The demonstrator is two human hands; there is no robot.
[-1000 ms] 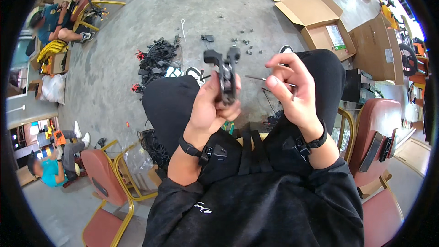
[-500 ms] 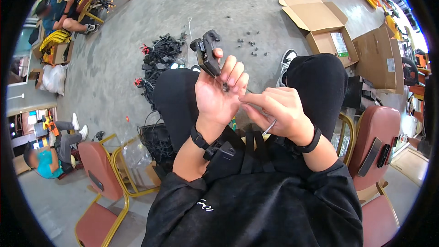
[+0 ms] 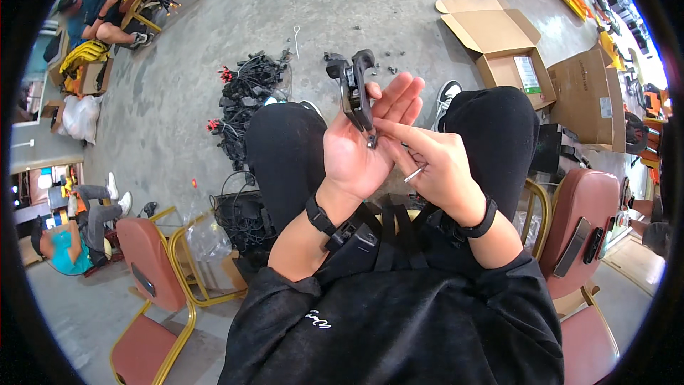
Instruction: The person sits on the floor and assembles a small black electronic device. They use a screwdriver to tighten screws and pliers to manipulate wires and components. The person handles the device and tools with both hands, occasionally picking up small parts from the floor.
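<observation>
Close together — left hand (image 3: 349,155) palm up, right hand (image 3: 447,167) half-curled.

Dark piece (image 3: 372,142), left palm (image 3: 349,154): too small to tell.

black top (image 3: 399,321), elbow-length sleeves (image 3: 281,292), white chest script (image 3: 318,319) | black trousers (image 3: 502,125) | black strap on each wrist (image 3: 320,217) | black-and-white shoes (image 3: 447,98)

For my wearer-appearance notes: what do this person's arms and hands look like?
The left grip and right grip are ungloved hands. Loose black sleeves end near the elbows. Each wrist wears a black strap; a small black box sits by the left one.
</observation>
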